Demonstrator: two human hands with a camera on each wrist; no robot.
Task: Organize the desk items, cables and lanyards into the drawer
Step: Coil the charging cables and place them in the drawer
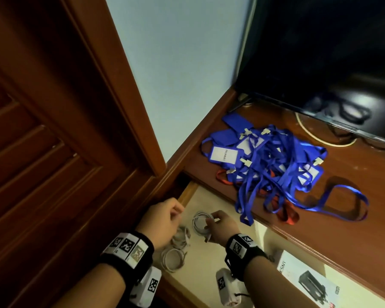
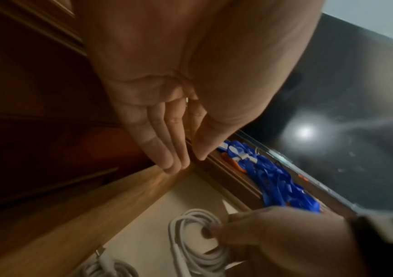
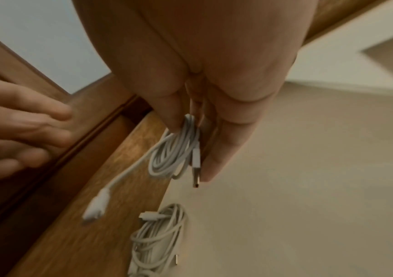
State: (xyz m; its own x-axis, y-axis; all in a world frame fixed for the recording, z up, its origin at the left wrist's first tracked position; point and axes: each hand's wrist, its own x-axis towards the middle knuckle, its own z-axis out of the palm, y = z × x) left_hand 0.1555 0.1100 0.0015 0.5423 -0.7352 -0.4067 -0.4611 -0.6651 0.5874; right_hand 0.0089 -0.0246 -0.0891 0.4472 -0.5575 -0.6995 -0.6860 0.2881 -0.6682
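Dim warm indoor light, a white lamp glare on the glossy black television screen, a dark loop shadow under the tangled blue ribbon lanyards on my reddish-brown wooden bench, my left hand smeared with motion blur, straight edges bowed by the wide lens, wrist views soft and grainy

Lanyards on desktop (before the monitor), cables in drawer below
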